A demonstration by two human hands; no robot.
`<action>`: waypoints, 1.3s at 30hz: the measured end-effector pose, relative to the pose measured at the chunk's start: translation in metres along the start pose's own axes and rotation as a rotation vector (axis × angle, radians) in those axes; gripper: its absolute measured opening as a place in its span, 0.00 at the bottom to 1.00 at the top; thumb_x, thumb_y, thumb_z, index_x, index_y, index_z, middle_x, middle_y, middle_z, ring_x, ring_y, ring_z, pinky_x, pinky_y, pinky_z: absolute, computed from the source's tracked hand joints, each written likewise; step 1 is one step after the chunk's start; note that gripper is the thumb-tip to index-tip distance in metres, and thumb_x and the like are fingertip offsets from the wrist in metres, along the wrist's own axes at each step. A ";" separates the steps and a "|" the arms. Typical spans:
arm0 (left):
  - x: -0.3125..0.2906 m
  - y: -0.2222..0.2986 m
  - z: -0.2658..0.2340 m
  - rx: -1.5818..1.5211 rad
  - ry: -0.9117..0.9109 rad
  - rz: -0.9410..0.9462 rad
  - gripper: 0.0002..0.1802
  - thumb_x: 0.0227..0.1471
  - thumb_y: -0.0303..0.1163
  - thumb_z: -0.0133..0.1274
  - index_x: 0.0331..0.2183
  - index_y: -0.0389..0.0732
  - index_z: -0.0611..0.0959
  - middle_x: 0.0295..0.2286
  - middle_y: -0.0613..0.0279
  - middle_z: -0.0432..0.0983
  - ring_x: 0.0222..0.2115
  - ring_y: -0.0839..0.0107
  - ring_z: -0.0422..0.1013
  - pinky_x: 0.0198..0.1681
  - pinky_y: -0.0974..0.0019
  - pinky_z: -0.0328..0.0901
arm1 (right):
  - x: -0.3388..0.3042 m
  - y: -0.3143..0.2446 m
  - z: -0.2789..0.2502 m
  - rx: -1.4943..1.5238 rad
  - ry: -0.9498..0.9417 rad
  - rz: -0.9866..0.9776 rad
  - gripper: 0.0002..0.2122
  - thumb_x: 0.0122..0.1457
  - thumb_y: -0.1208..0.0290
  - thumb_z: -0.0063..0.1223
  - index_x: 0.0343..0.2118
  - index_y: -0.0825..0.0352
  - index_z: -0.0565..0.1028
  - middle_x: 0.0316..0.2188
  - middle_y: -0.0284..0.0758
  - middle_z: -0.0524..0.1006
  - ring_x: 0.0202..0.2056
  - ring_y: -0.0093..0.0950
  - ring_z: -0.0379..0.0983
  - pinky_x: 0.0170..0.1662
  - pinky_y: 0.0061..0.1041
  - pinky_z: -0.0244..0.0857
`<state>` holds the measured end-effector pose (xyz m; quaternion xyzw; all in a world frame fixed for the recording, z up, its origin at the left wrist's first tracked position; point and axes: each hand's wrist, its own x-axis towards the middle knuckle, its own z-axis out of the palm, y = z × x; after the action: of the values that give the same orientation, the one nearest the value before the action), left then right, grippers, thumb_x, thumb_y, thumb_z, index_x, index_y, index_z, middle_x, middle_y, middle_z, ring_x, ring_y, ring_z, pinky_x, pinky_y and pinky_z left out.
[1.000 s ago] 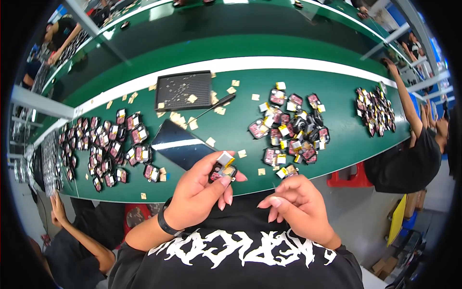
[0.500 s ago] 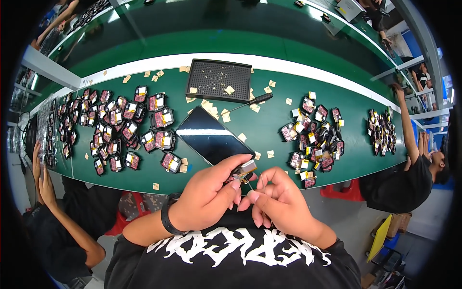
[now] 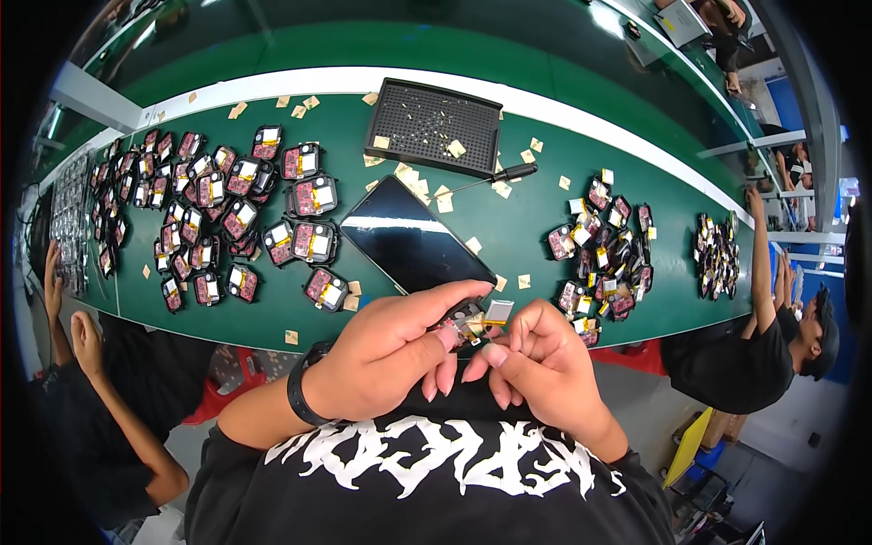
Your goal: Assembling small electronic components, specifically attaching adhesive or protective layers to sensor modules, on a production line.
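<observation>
Close above my chest, my left hand (image 3: 377, 363) is closed around a small electronic module (image 3: 468, 322) in a black case, thumb on its near side. A flat silver battery (image 3: 499, 310) with a yellow edge sticks out from the module toward the right. My right hand (image 3: 554, 368) is beside it, thumb and forefinger pinched together at the module's right edge. What lies in that pinch is too small to make out. Just beyond my hands, a dark-screened smartphone (image 3: 413, 241) lies slanted on the green table (image 3: 509, 318).
Many similar modules (image 3: 218, 191) cover the left side; another heap (image 3: 618, 272) lies right, a third (image 3: 716, 259) farther right. Behind the phone are a black tray (image 3: 436, 127), a black-handled screwdriver (image 3: 516, 172) and scattered beige squares (image 3: 473, 245). People sit at both sides.
The view has shifted slightly. In my left hand the module has turned, showing more of its inside, and the battery now stands out to the right. My right hand keeps its pinch.
</observation>
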<state>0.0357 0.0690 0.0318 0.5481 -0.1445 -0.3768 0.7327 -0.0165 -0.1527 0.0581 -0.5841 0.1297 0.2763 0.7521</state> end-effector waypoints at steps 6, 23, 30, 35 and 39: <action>0.000 0.004 0.003 -0.086 0.033 -0.038 0.25 0.67 0.24 0.39 0.64 0.33 0.66 0.43 0.51 0.81 0.24 0.78 0.74 0.26 0.74 0.71 | -0.006 0.013 -0.018 -0.027 0.129 -0.200 0.13 0.61 0.80 0.61 0.44 0.66 0.69 0.18 0.22 0.70 0.19 0.09 0.63 0.22 0.13 0.54; 0.008 -0.013 0.012 0.333 0.194 0.166 0.25 0.58 0.19 0.46 0.57 0.33 0.75 0.21 0.63 0.78 0.19 0.78 0.74 0.24 0.72 0.67 | 0.008 -0.004 0.005 -0.201 0.250 -0.189 0.04 0.60 0.77 0.63 0.37 0.70 0.80 0.24 0.27 0.77 0.23 0.09 0.64 0.25 0.14 0.57; 0.010 -0.022 0.013 0.371 0.174 0.182 0.25 0.58 0.20 0.45 0.58 0.34 0.75 0.22 0.62 0.78 0.21 0.76 0.75 0.26 0.70 0.68 | 0.008 0.010 0.005 -0.405 0.281 -0.297 0.04 0.59 0.78 0.64 0.35 0.71 0.81 0.23 0.26 0.76 0.22 0.10 0.64 0.23 0.15 0.56; 0.011 -0.020 0.016 0.352 0.187 0.242 0.25 0.54 0.19 0.49 0.55 0.30 0.75 0.25 0.53 0.76 0.23 0.62 0.74 0.29 0.61 0.67 | 0.011 0.009 0.008 -0.688 0.369 -0.496 0.04 0.56 0.78 0.66 0.33 0.70 0.82 0.23 0.31 0.77 0.19 0.16 0.67 0.22 0.18 0.58; 0.009 -0.017 0.015 0.336 0.145 0.192 0.26 0.55 0.19 0.47 0.56 0.29 0.73 0.26 0.54 0.76 0.24 0.63 0.75 0.30 0.60 0.68 | 0.011 0.012 0.010 -0.710 0.448 -0.561 0.04 0.56 0.78 0.66 0.33 0.69 0.82 0.24 0.32 0.78 0.19 0.16 0.68 0.22 0.18 0.59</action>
<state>0.0254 0.0508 0.0196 0.6719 -0.2040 -0.2353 0.6720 -0.0158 -0.1382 0.0452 -0.8612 0.0242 -0.0415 0.5061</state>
